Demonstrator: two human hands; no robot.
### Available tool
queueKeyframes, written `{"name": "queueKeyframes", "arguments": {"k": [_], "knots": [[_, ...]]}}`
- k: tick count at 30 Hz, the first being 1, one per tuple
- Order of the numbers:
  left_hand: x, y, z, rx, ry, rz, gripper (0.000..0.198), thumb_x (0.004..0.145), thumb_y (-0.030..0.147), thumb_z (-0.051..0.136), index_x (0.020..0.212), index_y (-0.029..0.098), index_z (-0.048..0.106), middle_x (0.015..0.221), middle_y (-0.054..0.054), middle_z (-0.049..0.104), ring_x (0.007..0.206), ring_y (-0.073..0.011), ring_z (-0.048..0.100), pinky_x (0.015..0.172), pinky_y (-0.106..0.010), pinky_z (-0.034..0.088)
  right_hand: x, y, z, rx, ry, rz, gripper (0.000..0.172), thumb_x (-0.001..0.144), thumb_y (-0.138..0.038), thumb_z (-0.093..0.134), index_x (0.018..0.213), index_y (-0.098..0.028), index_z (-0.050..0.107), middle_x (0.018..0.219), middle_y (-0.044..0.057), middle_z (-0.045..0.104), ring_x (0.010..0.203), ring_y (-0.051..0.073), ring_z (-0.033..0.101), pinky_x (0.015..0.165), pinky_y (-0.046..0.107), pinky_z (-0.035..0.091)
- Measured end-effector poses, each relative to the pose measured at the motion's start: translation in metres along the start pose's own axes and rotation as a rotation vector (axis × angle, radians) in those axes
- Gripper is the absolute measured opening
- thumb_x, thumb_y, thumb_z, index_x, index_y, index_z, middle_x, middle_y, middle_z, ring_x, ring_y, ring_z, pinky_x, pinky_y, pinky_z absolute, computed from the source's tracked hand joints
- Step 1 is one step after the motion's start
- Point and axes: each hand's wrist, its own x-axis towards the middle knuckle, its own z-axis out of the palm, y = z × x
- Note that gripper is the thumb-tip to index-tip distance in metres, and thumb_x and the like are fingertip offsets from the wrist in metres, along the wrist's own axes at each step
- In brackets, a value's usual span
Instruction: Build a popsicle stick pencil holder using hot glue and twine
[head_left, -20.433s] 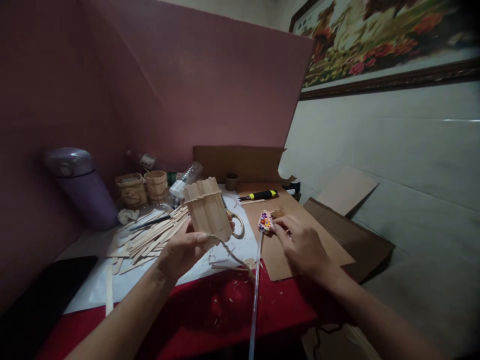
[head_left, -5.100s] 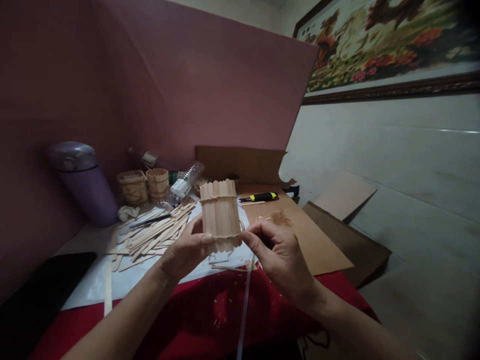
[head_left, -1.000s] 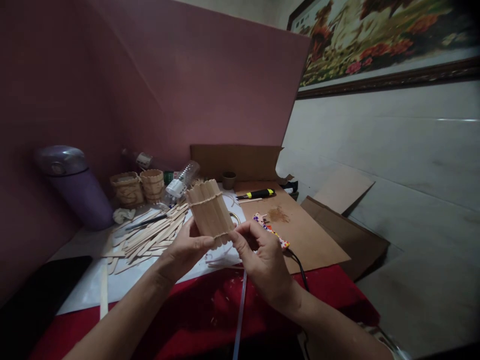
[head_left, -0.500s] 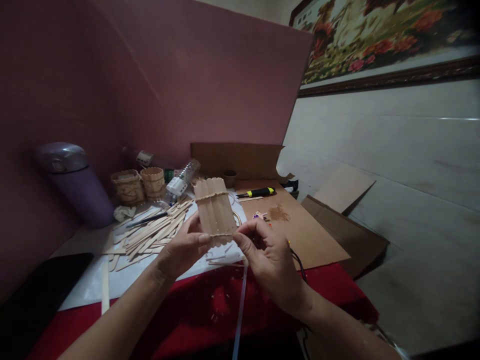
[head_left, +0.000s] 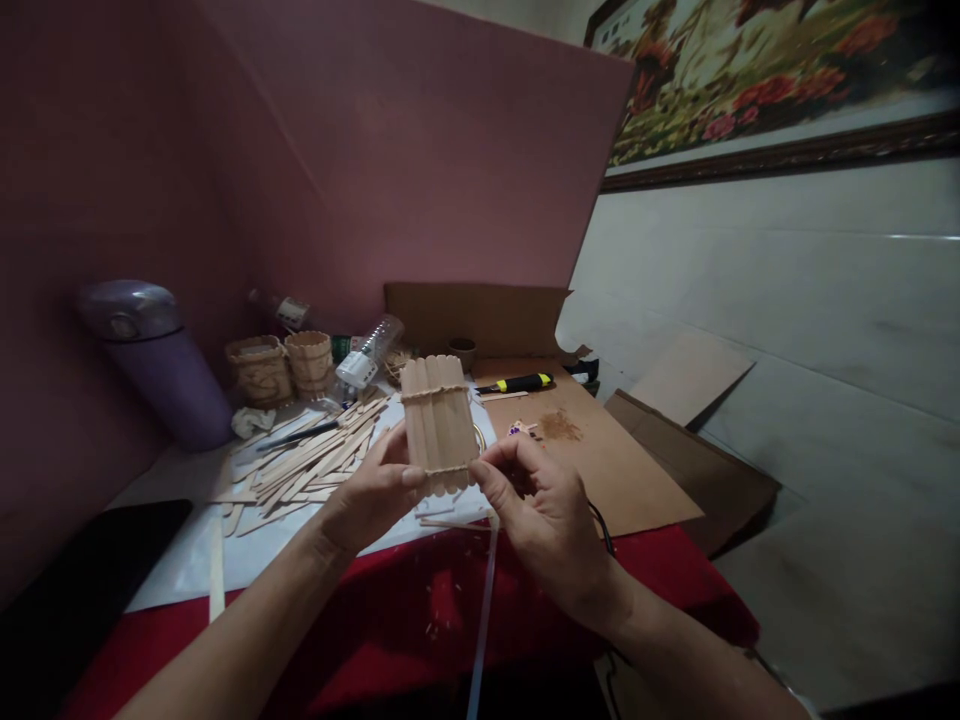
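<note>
A pink wall (head_left: 375, 170) closes off the back and left of the workspace and a tiled wall (head_left: 825, 300) the right, so the open room lies toward the person. Red cloth (head_left: 367, 610) forms the near edge, scattered with small chips. White paper (head_left: 176, 565) and a brown cardboard sheet (head_left: 626, 485) both end on it, the sheet's right side bordering leaning cardboard pieces (head_left: 690, 475). A heap of loose sticks (head_left: 311, 470) takes up the paper left of the hands, below a purple flask (head_left: 169, 370) that leans. A long translucent rod (head_left: 484, 620) juts past the near edge between the forearms, in the way of low movement there.

Twenty seconds earlier the right hand (head_left: 551, 515) was out over the cardboard at a flower-patterned tool (head_left: 517, 428); it has since come in to the holder, and now hides most of that tool. The left hand (head_left: 379, 490) grasps the stick-sided holder (head_left: 440, 430) from the left, thumb on its front; the holder is in the air above the paper, standing straighter than a second ago. Two stick cups (head_left: 308, 362), a clear bottle (head_left: 364, 362) and a yellow-and-black knife (head_left: 525, 384) lie beyond it. The lower twine (head_left: 446, 470), loose and dangling in the earliest view, crosses the sticks, pinched at the right corner by the right thumb and forefinger.
</note>
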Motion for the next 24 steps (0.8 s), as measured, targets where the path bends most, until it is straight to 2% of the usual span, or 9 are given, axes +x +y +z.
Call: {"name": "queueKeyframes", "arguments": {"k": [5, 9, 13, 19, 24], "knots": [[0.000, -0.001, 0.002, -0.004, 0.002, -0.008, 0.054, 0.067, 0.028, 0.076, 0.118, 0.014, 0.064, 0.109, -0.013, 0.071, 0.102, -0.0304, 0.065, 0.089, -0.042, 0.049, 0.001, 0.001, 0.001, 0.014, -0.007, 0.012, 0.019, 0.091, -0.031, 0.057, 0.076, -0.020, 0.057, 0.067, -0.001, 0.057, 0.060, 0.013, 0.052, 0.055, 0.027, 0.039], [0.000, 0.000, 0.004, -0.007, 0.006, -0.010, 0.051, 0.067, 0.027, 0.076, 0.115, 0.015, 0.065, 0.108, -0.012, 0.072, 0.099, -0.0278, 0.065, 0.087, -0.038, 0.049, 0.001, 0.002, 0.002, 0.046, -0.003, 0.023, 0.019, 0.091, -0.032, 0.057, 0.076, -0.020, 0.057, 0.068, -0.002, 0.057, 0.060, 0.012, 0.052, 0.055, 0.027, 0.039], [0.001, 0.000, 0.005, 0.007, 0.003, -0.014, 0.057, 0.065, 0.026, 0.078, 0.118, 0.015, 0.063, 0.111, -0.012, 0.071, 0.101, -0.0278, 0.065, 0.088, -0.038, 0.049, 0.002, 0.002, 0.002, 0.032, 0.013, 0.040, 0.020, 0.091, -0.031, 0.057, 0.075, -0.019, 0.056, 0.068, -0.002, 0.056, 0.060, 0.012, 0.051, 0.056, 0.027, 0.039], [0.003, -0.004, 0.005, 0.085, 0.077, -0.031, 0.058, 0.063, 0.030, 0.082, 0.114, 0.012, 0.062, 0.105, -0.013, 0.069, 0.094, -0.0267, 0.064, 0.083, -0.037, 0.049, 0.002, 0.007, 0.003, 0.031, -0.014, 0.044, 0.020, 0.091, -0.030, 0.056, 0.075, -0.019, 0.056, 0.067, -0.002, 0.055, 0.061, 0.012, 0.051, 0.056, 0.026, 0.038], [0.004, -0.006, 0.006, 0.046, 0.070, -0.043, 0.057, 0.065, 0.031, 0.082, 0.116, 0.014, 0.064, 0.105, -0.011, 0.070, 0.094, -0.0251, 0.064, 0.084, -0.036, 0.049, 0.002, 0.011, 0.004, 0.062, -0.018, 0.043, 0.018, 0.091, -0.030, 0.057, 0.078, -0.019, 0.057, 0.070, -0.002, 0.057, 0.063, 0.012, 0.052, 0.058, 0.026, 0.040]]}}
